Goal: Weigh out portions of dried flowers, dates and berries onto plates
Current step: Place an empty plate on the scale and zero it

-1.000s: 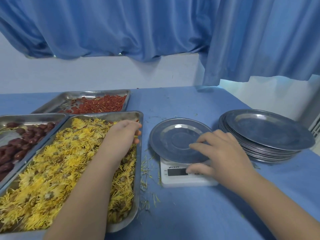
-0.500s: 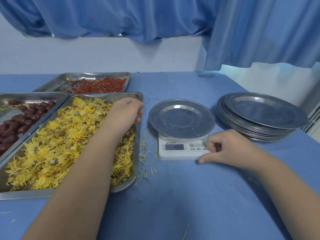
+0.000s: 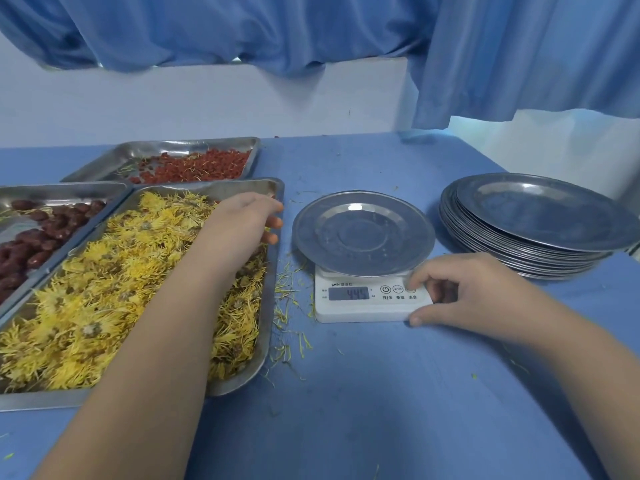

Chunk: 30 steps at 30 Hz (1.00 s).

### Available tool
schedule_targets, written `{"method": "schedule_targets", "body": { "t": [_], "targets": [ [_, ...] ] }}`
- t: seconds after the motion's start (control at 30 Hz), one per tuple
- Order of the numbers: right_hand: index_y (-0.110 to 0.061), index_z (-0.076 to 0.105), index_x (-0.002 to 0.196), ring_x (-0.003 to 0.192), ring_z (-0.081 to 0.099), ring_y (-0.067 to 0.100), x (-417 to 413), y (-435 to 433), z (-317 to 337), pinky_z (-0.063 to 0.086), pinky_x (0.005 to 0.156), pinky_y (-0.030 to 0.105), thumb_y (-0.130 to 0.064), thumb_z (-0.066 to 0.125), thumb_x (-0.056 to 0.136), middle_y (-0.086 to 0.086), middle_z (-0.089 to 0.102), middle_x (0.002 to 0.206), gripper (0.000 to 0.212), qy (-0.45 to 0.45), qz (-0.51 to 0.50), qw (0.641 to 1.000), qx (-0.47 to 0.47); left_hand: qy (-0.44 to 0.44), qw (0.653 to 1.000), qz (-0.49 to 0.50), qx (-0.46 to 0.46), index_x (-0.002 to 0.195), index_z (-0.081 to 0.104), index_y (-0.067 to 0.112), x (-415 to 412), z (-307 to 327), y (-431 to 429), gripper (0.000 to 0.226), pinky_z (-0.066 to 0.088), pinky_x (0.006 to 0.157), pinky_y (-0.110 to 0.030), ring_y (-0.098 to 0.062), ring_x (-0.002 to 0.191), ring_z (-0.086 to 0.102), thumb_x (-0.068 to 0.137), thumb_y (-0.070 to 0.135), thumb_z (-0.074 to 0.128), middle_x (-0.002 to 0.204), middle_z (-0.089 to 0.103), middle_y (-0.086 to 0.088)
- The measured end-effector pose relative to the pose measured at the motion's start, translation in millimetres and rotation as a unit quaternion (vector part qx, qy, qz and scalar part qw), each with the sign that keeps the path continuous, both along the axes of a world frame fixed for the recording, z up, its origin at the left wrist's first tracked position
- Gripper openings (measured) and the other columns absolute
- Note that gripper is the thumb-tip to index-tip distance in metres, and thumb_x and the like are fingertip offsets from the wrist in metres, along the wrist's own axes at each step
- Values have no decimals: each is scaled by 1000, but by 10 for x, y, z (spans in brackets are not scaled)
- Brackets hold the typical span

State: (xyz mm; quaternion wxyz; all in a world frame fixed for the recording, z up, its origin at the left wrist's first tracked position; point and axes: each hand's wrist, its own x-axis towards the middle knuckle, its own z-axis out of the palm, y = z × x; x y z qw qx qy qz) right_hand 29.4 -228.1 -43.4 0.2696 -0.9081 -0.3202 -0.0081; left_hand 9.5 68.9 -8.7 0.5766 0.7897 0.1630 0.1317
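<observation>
An empty steel plate (image 3: 363, 237) sits on a white digital scale (image 3: 356, 310) whose display shows digits. My right hand (image 3: 464, 296) is at the scale's front right corner, index fingertip on the rightmost button and thumb against the front edge. My left hand (image 3: 242, 225) lies in the far right corner of the tray (image 3: 272, 289) of yellow dried flowers (image 3: 104, 271), its fingers curled down into them; the palm is hidden. A tray of dark red dates (image 3: 41, 233) stands at the left. Behind is a tray of red berries (image 3: 197, 166).
A stack of several steel plates (image 3: 540, 216) stands to the right of the scale. Loose petals (image 3: 287, 306) lie on the blue tablecloth (image 3: 381, 393) between tray and scale. A blue curtain (image 3: 242, 29) hangs behind; the table's right edge runs just beyond the stack.
My right hand left the plate's rim and came down to the scale's front right corner, uncovering the display. My left hand stayed in the flowers.
</observation>
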Motion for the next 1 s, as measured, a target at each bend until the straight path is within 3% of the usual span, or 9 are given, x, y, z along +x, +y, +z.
{"method": "schedule_targets", "body": {
  "t": [0.13,0.33,0.5,0.7,0.83,1.0],
  "targets": [
    [-41,68,86,65,58,6,2,40,-2,51,65,32,-56,81,56,-21,62,74,35,0,-26,1000,-14,-3,1000,-2,14,94,70,27,-31,2,-13,16,46,68,-30,-6,59,64,90,34,57,79,71,8],
    [-44,67,81,58,54,5,-24,49,-30,47,62,33,-59,79,53,-16,62,65,33,45,-65,997,20,-5,1000,-3,19,95,70,25,-62,4,-41,17,44,67,-28,-7,61,63,92,32,55,82,69,7],
    [-36,68,76,47,42,3,-30,78,-43,34,53,25,-47,85,58,-15,55,54,27,83,-81,992,52,-4,1000,-2,28,96,70,25,-53,-12,-42,17,44,66,-29,-10,64,63,92,32,55,84,70,5],
    [-34,70,76,43,40,3,-35,108,-23,31,50,22,-44,87,58,-15,53,51,28,105,-100,988,58,-4,999,-2,38,96,70,23,-57,-8,-51,18,44,65,-28,-11,65,63,93,28,52,84,68,4],
    [-37,72,77,45,45,1,-52,119,-8,28,44,14,-49,86,56,-20,55,55,28,87,-116,989,31,-2,999,-1,40,96,69,24,-70,2,-54,18,44,65,-28,-11,67,63,93,29,52,85,69,4],
    [-40,73,82,52,50,0,-74,126,15,32,50,19,-56,83,58,-11,56,58,31,42,-122,992,-19,-3,999,-1,49,96,69,26,-84,17,-53,18,45,67,-28,-12,70,64,94,30,51,89,70,3]
  ]
}}
